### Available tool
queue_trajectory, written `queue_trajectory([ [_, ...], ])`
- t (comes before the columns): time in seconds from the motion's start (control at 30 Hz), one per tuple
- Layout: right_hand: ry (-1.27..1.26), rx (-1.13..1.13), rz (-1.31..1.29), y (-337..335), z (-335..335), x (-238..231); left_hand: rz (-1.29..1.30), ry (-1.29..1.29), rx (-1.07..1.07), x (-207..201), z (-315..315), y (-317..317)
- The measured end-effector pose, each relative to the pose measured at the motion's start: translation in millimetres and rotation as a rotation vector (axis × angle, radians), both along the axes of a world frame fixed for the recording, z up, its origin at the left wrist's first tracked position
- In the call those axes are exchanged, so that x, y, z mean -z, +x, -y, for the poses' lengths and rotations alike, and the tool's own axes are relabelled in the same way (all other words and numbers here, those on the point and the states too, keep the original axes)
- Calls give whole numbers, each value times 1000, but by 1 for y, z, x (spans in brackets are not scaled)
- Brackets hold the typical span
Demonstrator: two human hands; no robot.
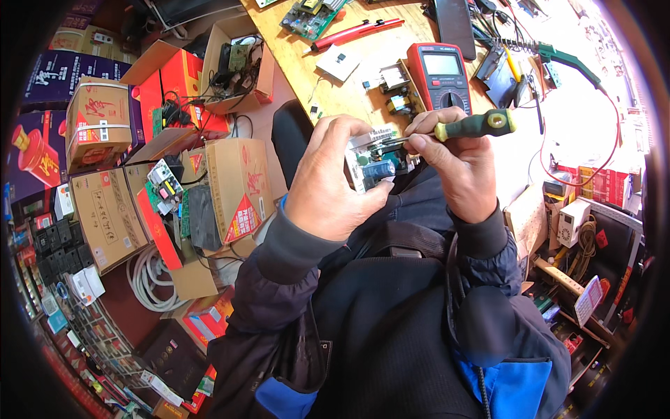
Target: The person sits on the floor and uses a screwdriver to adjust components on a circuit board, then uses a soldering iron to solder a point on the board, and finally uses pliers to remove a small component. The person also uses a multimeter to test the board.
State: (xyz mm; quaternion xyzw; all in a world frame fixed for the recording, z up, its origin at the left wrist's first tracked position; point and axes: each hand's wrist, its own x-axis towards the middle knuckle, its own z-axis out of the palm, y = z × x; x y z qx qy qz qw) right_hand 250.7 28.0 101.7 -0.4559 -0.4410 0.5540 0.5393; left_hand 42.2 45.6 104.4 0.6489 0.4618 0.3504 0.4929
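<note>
My left hand (338,181) is closed round a small circuit board (364,159) that carries a blue cylindrical capacitor (377,170) and a pale metal edge. In my right hand (457,164) is a screwdriver with a green and yellow handle (477,126). Its handle points right, and its thin shaft reaches left to the board. Where exactly the tip touches is too small to tell. Both hands are over my lap, just off the table's near edge.
On the wooden table (286,49) lie a red multimeter (442,70), a red pen-like tool (356,33), a dark phone (455,28) and a green-handled soldering iron (569,61). Open cardboard boxes (241,181) stand at the left, a coiled white cable (150,279) among them.
</note>
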Motion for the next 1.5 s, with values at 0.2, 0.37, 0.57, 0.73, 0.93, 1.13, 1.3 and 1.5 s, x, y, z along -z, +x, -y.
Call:
queue_trajectory([
  [0.2,-12,-11,14,0,-2,1,-80,63,8,-5,-1,0],
  [0.37,4,-18,36,0,-2,2,-111,94,-3,-4,-2,2],
  [0.57,34,-16,0,-1,-2,3,-109,133,-27,-2,0,3],
  [0.73,60,-21,59,0,0,3,-122,161,-14,-1,-1,4],
  [0.93,123,-53,94,1,-3,7,-121,157,-15,-1,-1,5],
  [1.13,108,-70,75,3,-3,6,-104,128,-31,-2,-1,6],
  [1.3,105,-90,134,5,-3,3,-86,129,-8,-2,0,6],
  [1.5,96,-88,139,4,-4,0,-89,136,-4,-2,-1,7],
])
